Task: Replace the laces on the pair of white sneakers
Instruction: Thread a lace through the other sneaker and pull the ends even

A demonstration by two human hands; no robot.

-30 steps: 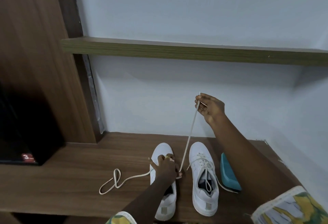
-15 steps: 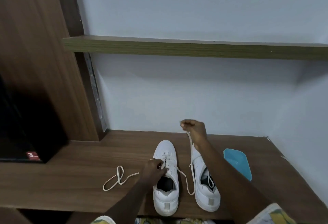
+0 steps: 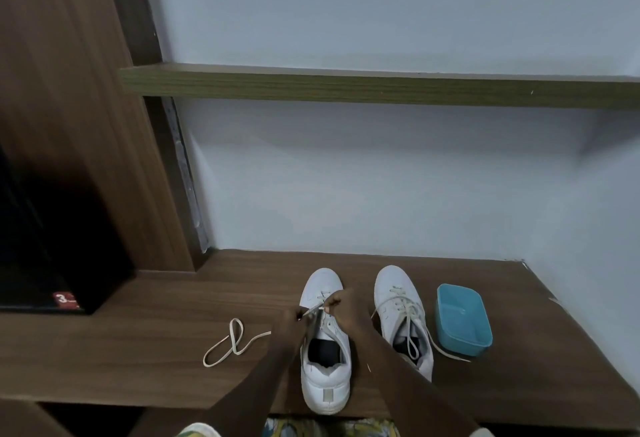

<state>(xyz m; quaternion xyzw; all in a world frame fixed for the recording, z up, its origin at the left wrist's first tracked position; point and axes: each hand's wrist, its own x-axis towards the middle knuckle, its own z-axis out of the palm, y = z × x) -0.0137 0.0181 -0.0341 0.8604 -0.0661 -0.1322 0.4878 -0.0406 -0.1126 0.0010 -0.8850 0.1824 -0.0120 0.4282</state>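
left sneaker sat on the desk, right sneaker just beside it | left hand and right hand were over its eyelets, fingers of both pinching the lace | slack lay looped to the left

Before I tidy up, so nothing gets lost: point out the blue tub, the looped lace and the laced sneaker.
blue tub (image 3: 462, 315), head view, bare inside floor
looped lace (image 3: 236, 350), head view, where its strands cross
laced sneaker (image 3: 393, 279), head view, toe cap

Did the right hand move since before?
Yes. The right hand came down, away from the shelf, onto the left-side sneaker, where it pinches the lace.
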